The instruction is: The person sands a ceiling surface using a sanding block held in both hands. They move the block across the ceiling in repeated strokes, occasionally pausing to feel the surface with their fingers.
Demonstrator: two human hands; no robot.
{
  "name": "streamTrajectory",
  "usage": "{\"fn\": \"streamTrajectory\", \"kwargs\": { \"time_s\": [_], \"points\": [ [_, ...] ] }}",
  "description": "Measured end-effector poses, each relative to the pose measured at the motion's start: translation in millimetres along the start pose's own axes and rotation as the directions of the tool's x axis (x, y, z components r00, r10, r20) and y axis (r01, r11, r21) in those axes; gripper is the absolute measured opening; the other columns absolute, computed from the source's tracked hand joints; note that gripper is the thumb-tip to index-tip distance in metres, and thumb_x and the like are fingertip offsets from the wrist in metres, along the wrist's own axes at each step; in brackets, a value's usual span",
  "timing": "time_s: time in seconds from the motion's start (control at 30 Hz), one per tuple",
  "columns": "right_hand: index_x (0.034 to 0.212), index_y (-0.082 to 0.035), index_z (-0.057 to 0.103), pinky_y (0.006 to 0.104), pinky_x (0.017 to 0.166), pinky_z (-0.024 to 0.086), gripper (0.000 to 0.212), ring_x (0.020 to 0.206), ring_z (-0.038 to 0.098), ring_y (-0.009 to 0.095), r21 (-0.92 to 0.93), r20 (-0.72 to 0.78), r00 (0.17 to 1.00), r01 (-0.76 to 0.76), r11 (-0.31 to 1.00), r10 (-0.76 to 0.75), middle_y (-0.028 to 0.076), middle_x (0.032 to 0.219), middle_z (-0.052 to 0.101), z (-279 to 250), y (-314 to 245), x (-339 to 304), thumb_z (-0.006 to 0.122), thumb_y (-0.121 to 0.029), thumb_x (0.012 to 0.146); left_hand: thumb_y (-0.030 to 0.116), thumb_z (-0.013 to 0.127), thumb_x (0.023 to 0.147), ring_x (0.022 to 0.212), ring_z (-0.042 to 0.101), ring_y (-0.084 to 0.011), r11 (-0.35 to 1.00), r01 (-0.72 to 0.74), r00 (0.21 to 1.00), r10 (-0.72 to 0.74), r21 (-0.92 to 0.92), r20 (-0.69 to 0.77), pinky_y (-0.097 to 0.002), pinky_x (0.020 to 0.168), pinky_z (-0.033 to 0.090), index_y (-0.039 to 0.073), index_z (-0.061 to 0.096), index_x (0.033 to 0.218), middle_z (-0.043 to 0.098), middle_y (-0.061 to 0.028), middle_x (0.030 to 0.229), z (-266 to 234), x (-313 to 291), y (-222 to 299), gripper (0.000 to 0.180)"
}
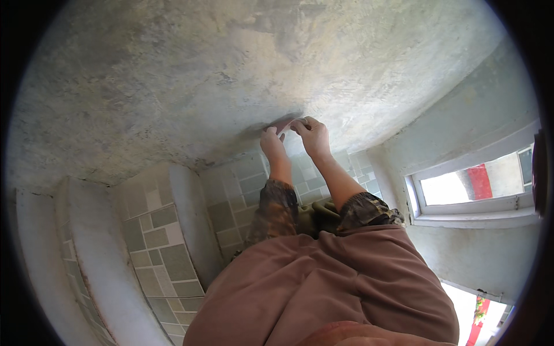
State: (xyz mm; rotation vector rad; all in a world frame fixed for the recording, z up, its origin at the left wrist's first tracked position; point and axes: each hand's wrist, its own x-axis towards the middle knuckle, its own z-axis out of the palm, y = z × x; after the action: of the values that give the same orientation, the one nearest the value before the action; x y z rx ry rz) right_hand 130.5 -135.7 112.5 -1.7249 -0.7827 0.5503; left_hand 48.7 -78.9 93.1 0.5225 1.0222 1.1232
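Observation:
A small reddish-brown sheet that looks like sandpaper [283, 124] is stretched between my two hands, close to the mottled grey plaster wall [190, 75]. It is bent, with a paler underside showing toward the right. My left hand [272, 142] pinches its left end. With thumb and fingers closed, my right hand [313, 136] grips the right end, slightly higher. A shadow falls on the plaster beside the sheet. Whether the sheet touches the wall I cannot tell.
Tiled steps [164, 248] with pale edges [109, 254] run along the left. Grey-green tiles [248, 176] lie below my hands. At the right is a white-framed window opening [473, 216]. A brown cloth garment [323, 277] covers my front, and patterned sleeves [369, 209] cover my upper forearms.

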Motion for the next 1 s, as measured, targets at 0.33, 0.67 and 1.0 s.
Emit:
{"fn": "streamTrajectory", "kwargs": {
  "time_s": [0.33, 0.67, 1.0],
  "points": [
    [0.090, -0.001, 0.073, 0.0340, 0.076, 0.052, 0.024, 0.082, 0.070, 0.024, 0.126, -0.067, 0.997, 0.037, 0.991, -0.028, 0.012, 0.087, 0.074, 0.5, 12.1, 6.7, 0.062, -0.022, 0.087, 0.016, 0.056, 0.089, 0.098, 0.058, -0.0183, 0.983, -0.016, 0.997, 0.003, 0.181, 0.074, -0.0355, 0.089, 0.051, 0.001, 0.059, 0.097, 0.059, -0.0071, 0.104, 1.1, -3.4, -1.5, 0.017],
    [0.097, 0.009, 0.069, 0.0288, 0.080, 0.058, 0.017, 0.087, 0.071, 0.018, 0.068, -0.065, 0.997, 0.039, 0.997, -0.035, 0.013, 0.091, 0.072, -15.3, 10.2, 10.5, 0.063, -0.007, 0.093, 0.017, 0.056, 0.091, 0.103, 0.057, -0.0206, 0.963, -0.149, 0.971, 0.099, 0.224, 0.219, -0.0370, 0.091, 0.050, 0.001, 0.060, 0.106, 0.058, -0.0076, 0.109, 3.1, -6.7, -11.1, 0.023],
    [0.094, 0.009, 0.067, 0.0290, 0.083, 0.059, 0.013, 0.086, 0.070, 0.018, 0.163, -0.101, 0.989, 0.120, 0.979, -0.105, 0.012, 0.090, 0.070, -21.4, 16.3, 18.6, 0.061, -0.002, 0.094, 0.020, 0.057, 0.091, 0.103, 0.057, -0.0189, 0.967, -0.199, 0.941, 0.143, 0.159, 0.305, -0.0354, 0.093, 0.047, 0.000, 0.061, 0.109, 0.059, -0.0076, 0.109, 2.6, -5.4, -19.5, 0.027]
  ]
}}
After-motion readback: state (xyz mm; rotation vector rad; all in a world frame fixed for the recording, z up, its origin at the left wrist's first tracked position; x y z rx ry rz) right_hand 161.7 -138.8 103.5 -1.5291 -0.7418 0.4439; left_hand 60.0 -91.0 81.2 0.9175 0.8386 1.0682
